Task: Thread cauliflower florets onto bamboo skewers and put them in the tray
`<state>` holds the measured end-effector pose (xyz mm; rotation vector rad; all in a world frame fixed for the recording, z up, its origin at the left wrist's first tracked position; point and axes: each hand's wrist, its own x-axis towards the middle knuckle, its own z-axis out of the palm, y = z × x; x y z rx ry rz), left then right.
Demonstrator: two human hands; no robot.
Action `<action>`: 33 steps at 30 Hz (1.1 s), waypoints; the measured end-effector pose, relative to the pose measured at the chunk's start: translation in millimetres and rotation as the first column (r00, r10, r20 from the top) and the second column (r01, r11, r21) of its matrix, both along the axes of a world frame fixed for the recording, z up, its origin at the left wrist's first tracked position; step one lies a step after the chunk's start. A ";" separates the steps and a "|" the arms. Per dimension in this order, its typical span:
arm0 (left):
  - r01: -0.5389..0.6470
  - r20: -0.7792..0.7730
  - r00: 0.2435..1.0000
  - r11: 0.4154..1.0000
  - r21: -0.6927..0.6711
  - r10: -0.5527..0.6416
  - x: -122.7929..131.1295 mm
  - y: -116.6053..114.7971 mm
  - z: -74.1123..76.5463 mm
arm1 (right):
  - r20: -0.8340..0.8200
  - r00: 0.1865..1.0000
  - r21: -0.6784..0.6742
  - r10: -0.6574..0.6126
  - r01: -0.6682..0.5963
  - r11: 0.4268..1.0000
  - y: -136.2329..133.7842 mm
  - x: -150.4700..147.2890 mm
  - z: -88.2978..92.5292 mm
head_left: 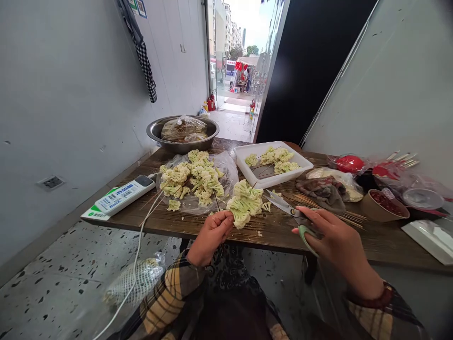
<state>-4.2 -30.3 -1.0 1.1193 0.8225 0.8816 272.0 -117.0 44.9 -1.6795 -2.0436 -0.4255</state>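
Observation:
My left hand (211, 234) is closed around the stem of a large cauliflower piece (244, 203), which rests on the wooden table (382, 241) near its front edge. My right hand (331, 236) grips green-handled scissors (288, 210). Their blades are open and point left toward the cauliflower, a short gap away. A pile of cut florets (193, 182) lies on a clear plastic sheet to the left. A white tray (272, 163) behind holds skewered florets.
A metal basin (183, 132) with a plastic bag stands at the far left corner. A power strip (122, 194) and its cord lie at the left edge. Bamboo skewers (348, 217), a rag (323, 191), a cup of red sauce (384, 205) and bagged items crowd the right side.

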 end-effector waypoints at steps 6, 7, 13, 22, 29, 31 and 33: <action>0.083 -0.023 0.996 0.996 -0.021 -0.084 -3.6 5.7 -4.4 | 0.270 0.963 -0.019 -0.009 0.015 1.000 0.4 17.4 10.0; 0.093 -0.019 0.995 0.995 -0.037 -0.093 -3.7 6.0 -5.2 | 0.286 0.958 -0.019 -0.005 0.011 1.000 0.6 19.0 10.7; 0.146 -0.015 0.989 0.986 -0.081 -0.148 -2.3 5.9 -5.2 | 0.299 0.953 -0.055 0.044 -0.029 0.998 2.6 20.2 13.5; 0.219 -0.059 0.973 0.974 -0.052 -0.222 -5.4 6.9 -7.3 | 0.254 0.961 -0.136 0.110 -0.077 0.988 9.1 17.7 24.5; 0.215 -0.080 0.973 0.975 -0.049 -0.219 -2.5 8.4 -3.3 | 0.258 0.955 -0.193 0.148 -0.099 0.976 13.5 17.8 31.0; 0.215 -0.095 0.971 0.975 -0.056 -0.219 -1.4 9.3 -4.0 | 0.262 0.954 -0.191 0.145 -0.096 0.977 14.3 19.2 27.8; 0.209 -0.109 0.971 0.976 -0.057 -0.214 -0.1 9.7 -4.2 | 0.257 0.955 -0.198 0.149 -0.099 0.975 15.4 21.7 21.8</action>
